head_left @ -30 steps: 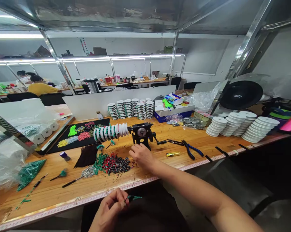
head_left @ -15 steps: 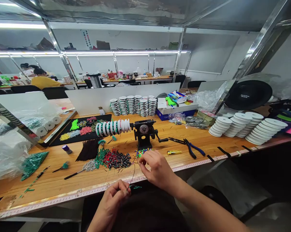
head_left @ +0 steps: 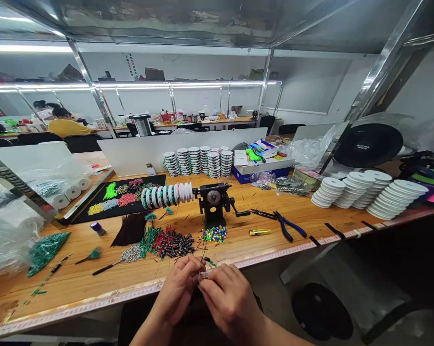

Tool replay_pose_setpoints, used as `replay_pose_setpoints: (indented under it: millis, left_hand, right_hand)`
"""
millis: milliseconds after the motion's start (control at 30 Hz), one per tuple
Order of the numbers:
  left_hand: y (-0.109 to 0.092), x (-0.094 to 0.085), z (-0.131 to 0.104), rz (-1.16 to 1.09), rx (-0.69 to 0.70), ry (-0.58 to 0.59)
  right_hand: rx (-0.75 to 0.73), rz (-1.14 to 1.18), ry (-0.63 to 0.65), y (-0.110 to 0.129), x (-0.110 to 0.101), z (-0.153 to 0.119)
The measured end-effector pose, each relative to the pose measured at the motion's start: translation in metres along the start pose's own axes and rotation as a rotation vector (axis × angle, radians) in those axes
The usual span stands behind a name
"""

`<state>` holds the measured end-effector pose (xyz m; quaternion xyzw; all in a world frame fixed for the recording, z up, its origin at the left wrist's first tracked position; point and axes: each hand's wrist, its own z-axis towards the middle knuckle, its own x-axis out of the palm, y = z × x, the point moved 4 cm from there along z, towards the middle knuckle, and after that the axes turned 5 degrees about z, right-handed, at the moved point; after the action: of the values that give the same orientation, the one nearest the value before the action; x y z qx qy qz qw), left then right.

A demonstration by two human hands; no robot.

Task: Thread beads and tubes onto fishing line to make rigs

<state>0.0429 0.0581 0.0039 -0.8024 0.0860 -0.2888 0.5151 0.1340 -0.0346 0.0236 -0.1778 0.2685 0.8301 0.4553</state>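
Close together at the table's front edge, my left hand (head_left: 180, 286) and my right hand (head_left: 227, 293) both have their fingers pinched. A thin dark line (head_left: 204, 247) rises from between the fingertips, and a small dark-green piece (head_left: 210, 262) shows just beyond them. The exact grip on the line is partly hidden by the fingers. Just past my hands lie coloured beads (head_left: 214, 234) and a pile of black, red and green small parts (head_left: 171, 241). Behind the beads stands a black hand-crank winder (head_left: 214, 202) with white spools (head_left: 166, 194) on its shaft.
Pliers (head_left: 287, 226) and a yellow-cased small tool (head_left: 259, 232) lie to the right. White spool stacks (head_left: 397, 197) stand at far right, filled spools (head_left: 195, 161) at the back. A black mat (head_left: 130, 209) holds coloured piles. Two people sit at a distant bench.
My right hand has come down and left from beside the beads to meet my left hand. My left hand has risen slightly, and the view has shifted a little.
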Motion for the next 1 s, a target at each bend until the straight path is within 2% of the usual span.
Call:
replay_pose_setpoints:
  millis: [200, 333, 433, 533, 633, 733, 867, 1000]
  left_hand:
    - [0.009, -0.006, 0.000, -0.082, -0.122, -0.020]
    - [0.015, -0.009, 0.002, -0.147, -0.216, -0.085]
    - [0.017, -0.008, 0.000, -0.176, -0.268, -0.120]
    - [0.018, -0.008, 0.000, -0.178, -0.294, -0.142]
    - [0.017, -0.010, 0.000, -0.156, -0.283, -0.174]
    - [0.017, -0.011, -0.001, -0.107, -0.268, -0.194]
    - [0.014, -0.010, -0.003, -0.017, -0.225, -0.172]
    - [0.010, -0.012, -0.002, 0.114, -0.130, -0.143]
  right_hand:
    - [-0.160, -0.092, 0.027, 0.003, 0.003, -0.003]
    - [-0.206, -0.101, 0.063, 0.003, 0.002, -0.001]
    - [-0.163, -0.021, 0.071, 0.001, -0.002, -0.002]
    - [-0.016, 0.139, -0.001, -0.012, -0.009, -0.002]
    - [0.130, 0.185, -0.037, -0.033, -0.008, -0.001]
    - [0.163, 0.135, 0.041, -0.053, 0.005, 0.004]
    - [0.055, -0.007, 0.096, -0.063, 0.024, 0.010]
    - [-0.089, -0.053, 0.107, -0.063, 0.024, 0.011]
